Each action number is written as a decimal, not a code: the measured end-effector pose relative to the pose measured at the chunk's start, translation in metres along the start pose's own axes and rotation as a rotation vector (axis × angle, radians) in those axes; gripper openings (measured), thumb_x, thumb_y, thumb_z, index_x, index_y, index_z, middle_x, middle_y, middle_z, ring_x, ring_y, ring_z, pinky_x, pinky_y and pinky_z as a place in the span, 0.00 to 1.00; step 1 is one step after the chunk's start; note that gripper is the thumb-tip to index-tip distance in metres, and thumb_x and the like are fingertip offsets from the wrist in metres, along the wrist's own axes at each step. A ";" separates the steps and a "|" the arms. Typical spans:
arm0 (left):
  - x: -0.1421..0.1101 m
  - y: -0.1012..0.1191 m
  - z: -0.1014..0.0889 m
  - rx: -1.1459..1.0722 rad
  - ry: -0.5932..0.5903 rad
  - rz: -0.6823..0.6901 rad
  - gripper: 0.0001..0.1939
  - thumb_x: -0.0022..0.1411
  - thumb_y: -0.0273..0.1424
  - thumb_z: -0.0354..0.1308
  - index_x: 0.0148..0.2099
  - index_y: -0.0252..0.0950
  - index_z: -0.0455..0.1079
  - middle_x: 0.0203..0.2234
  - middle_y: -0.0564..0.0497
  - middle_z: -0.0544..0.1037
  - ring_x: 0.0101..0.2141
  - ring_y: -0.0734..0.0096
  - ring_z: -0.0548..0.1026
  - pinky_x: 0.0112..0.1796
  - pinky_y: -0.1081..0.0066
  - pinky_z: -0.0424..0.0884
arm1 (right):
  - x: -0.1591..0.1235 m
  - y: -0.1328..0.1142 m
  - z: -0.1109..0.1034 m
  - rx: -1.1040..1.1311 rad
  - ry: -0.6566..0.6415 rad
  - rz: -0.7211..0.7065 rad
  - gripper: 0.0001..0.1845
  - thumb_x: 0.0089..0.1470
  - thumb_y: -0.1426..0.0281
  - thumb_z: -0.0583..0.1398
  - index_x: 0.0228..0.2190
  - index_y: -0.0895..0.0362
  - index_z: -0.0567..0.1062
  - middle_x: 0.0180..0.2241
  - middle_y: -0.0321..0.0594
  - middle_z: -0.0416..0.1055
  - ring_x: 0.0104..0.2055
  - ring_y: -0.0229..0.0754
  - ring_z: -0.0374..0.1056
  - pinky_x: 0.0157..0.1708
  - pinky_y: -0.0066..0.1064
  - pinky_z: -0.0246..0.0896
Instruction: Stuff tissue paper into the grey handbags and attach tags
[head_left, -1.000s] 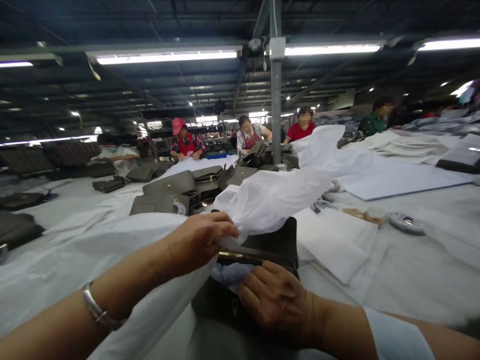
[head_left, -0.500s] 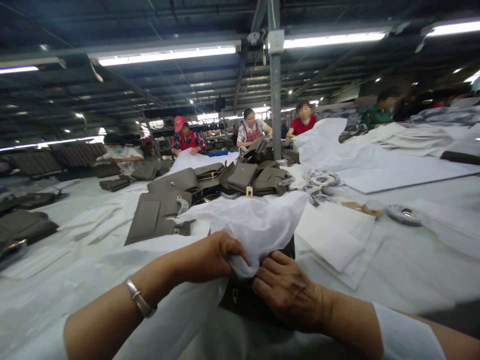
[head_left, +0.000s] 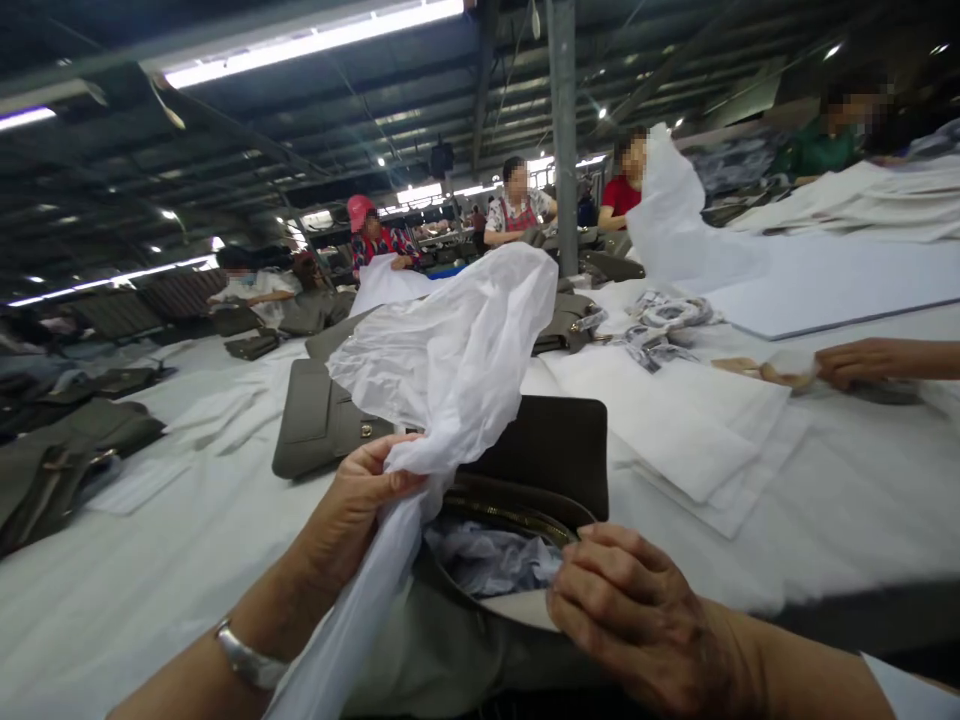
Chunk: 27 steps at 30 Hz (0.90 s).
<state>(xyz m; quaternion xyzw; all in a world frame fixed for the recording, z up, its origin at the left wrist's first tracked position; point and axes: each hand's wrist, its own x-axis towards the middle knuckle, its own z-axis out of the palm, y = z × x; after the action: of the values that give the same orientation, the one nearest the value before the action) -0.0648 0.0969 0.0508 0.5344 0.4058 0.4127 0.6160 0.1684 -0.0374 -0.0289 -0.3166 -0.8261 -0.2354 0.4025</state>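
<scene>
A sheet of white tissue paper (head_left: 472,350) is gathered in my left hand (head_left: 341,515), its upper part puffed out above the fist and its lower end trailing down along my forearm. Directly in front of me an olive-grey handbag (head_left: 559,450) stands unzipped, with its flap raised at the back. Crumpled pale wrapping (head_left: 495,558) shows inside the bag's mouth. My right hand (head_left: 637,610) is closed on the near right edge of the opening, by the end of the brass zip (head_left: 532,520); its fingertips are partly hidden.
Another olive-grey bag (head_left: 304,415) lies behind to the left, with more bags (head_left: 97,440) at far left. White sheets (head_left: 690,430) lie to the right. Another person's hand (head_left: 855,362) reaches in at right. A metal post (head_left: 562,140) stands behind; several co-workers sit beyond.
My left hand has drawn the tissue paper up and left, away from the bag, whose open mouth now shows. My right hand has moved down and right. Another person's hand has appeared at right.
</scene>
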 end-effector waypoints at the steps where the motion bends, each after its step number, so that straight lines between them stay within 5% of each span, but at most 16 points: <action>1: -0.003 -0.001 -0.002 -0.042 0.026 -0.009 0.23 0.36 0.27 0.73 0.39 0.32 0.75 0.26 0.51 0.78 0.24 0.73 0.73 0.27 0.78 0.69 | 0.001 -0.002 0.001 -0.007 -0.009 0.003 0.19 0.62 0.76 0.47 0.38 0.57 0.77 0.40 0.37 0.77 0.45 0.39 0.69 0.58 0.34 0.57; 6: -0.009 -0.007 -0.003 -0.193 0.084 -0.038 0.23 0.31 0.27 0.76 0.35 0.35 0.77 0.24 0.53 0.79 0.23 0.75 0.74 0.26 0.80 0.69 | 0.006 -0.010 0.014 -0.103 0.029 0.089 0.15 0.56 0.79 0.50 0.27 0.56 0.74 0.44 0.40 0.76 0.50 0.43 0.68 0.59 0.39 0.58; 9: -0.008 -0.009 -0.002 -0.231 0.086 -0.033 0.23 0.28 0.28 0.77 0.33 0.36 0.78 0.24 0.52 0.79 0.23 0.75 0.74 0.27 0.80 0.70 | 0.007 -0.011 0.023 -0.086 0.083 0.095 0.15 0.56 0.80 0.50 0.24 0.57 0.71 0.41 0.41 0.77 0.49 0.43 0.69 0.61 0.43 0.54; 14: -0.004 0.000 0.000 -0.092 0.038 0.005 0.20 0.34 0.28 0.75 0.34 0.36 0.78 0.25 0.52 0.79 0.25 0.74 0.74 0.27 0.79 0.69 | 0.005 -0.005 0.021 0.091 0.050 -0.001 0.14 0.60 0.77 0.51 0.27 0.55 0.72 0.29 0.34 0.76 0.47 0.37 0.69 0.62 0.35 0.51; 17: -0.004 0.012 0.009 0.088 -0.096 0.104 0.16 0.38 0.27 0.73 0.34 0.35 0.79 0.27 0.50 0.78 0.26 0.74 0.72 0.28 0.79 0.67 | 0.010 -0.002 0.010 0.210 -0.063 0.056 0.11 0.61 0.74 0.52 0.33 0.54 0.73 0.23 0.33 0.72 0.43 0.36 0.70 0.61 0.32 0.52; 21: 0.001 0.023 0.025 0.367 -0.395 0.202 0.10 0.43 0.24 0.69 0.32 0.32 0.79 0.28 0.48 0.77 0.29 0.73 0.71 0.29 0.79 0.65 | 0.024 0.002 -0.004 0.310 -0.085 0.268 0.09 0.60 0.72 0.54 0.41 0.55 0.71 0.33 0.38 0.75 0.38 0.38 0.68 0.51 0.32 0.60; 24: 0.010 0.032 0.027 0.288 -0.240 0.242 0.12 0.40 0.25 0.70 0.33 0.33 0.79 0.26 0.49 0.77 0.27 0.73 0.71 0.27 0.78 0.65 | 0.038 0.009 -0.007 0.277 -0.085 0.431 0.13 0.55 0.80 0.53 0.39 0.56 0.71 0.40 0.41 0.73 0.40 0.41 0.67 0.41 0.32 0.63; 27: 0.017 0.050 0.016 0.128 0.018 0.308 0.17 0.35 0.27 0.73 0.33 0.33 0.77 0.23 0.51 0.77 0.22 0.74 0.71 0.24 0.77 0.67 | 0.055 0.015 -0.002 0.214 -0.321 0.518 0.12 0.50 0.81 0.54 0.34 0.55 0.72 0.33 0.39 0.72 0.35 0.44 0.66 0.36 0.35 0.62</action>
<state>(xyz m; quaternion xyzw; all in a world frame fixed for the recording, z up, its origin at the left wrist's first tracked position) -0.0476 0.1121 0.1013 0.6248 0.3501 0.4803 0.5063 0.1543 -0.0102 0.0191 -0.5052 -0.7911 0.0162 0.3446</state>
